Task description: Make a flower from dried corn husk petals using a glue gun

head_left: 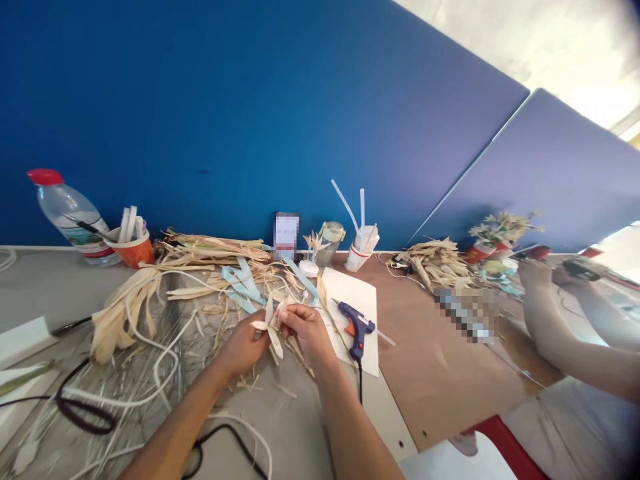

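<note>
A pale flower of dried husk petals (271, 327) is held between my two hands, above the middle of the table. My left hand (245, 343) is closed round its lower left side. On the right, my right hand (306, 328) pinches a petal near the flower's centre with thumb and forefinger. Just right of my hands, a blue glue gun (357, 327) with an orange trigger lies on a white sheet (367, 293). Blue ribbon (245, 281) and husk scraps lie behind my hands.
Husk piles (220, 250) line the back, with a phone (287, 235), a cup of glue sticks (359, 252), an orange cup (134, 248) and a bottle (75, 220). White cable (163, 357) loops at left. Another person's arms (555, 333) rest at right.
</note>
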The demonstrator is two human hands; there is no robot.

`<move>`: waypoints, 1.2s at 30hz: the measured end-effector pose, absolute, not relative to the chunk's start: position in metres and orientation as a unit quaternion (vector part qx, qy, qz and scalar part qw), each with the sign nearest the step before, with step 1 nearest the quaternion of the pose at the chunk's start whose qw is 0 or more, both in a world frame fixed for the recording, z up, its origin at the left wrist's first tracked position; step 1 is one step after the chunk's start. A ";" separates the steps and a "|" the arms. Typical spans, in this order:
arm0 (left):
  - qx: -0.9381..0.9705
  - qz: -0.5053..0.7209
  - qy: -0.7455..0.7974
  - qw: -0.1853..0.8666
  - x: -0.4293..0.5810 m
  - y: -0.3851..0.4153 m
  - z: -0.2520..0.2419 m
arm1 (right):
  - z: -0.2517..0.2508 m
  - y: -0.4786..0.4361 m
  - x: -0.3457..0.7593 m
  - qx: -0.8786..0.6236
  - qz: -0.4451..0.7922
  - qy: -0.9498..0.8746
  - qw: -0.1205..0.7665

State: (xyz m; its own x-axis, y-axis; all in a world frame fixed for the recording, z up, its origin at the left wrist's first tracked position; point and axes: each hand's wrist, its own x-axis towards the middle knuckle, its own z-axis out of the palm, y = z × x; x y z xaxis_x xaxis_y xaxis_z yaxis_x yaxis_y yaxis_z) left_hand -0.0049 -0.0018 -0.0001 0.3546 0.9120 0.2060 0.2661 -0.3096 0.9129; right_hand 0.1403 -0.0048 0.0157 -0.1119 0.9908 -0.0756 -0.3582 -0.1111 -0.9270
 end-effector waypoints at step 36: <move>0.606 0.440 0.379 0.543 -0.014 0.004 -0.012 | 0.009 0.002 0.138 -0.395 0.579 -0.336 0.629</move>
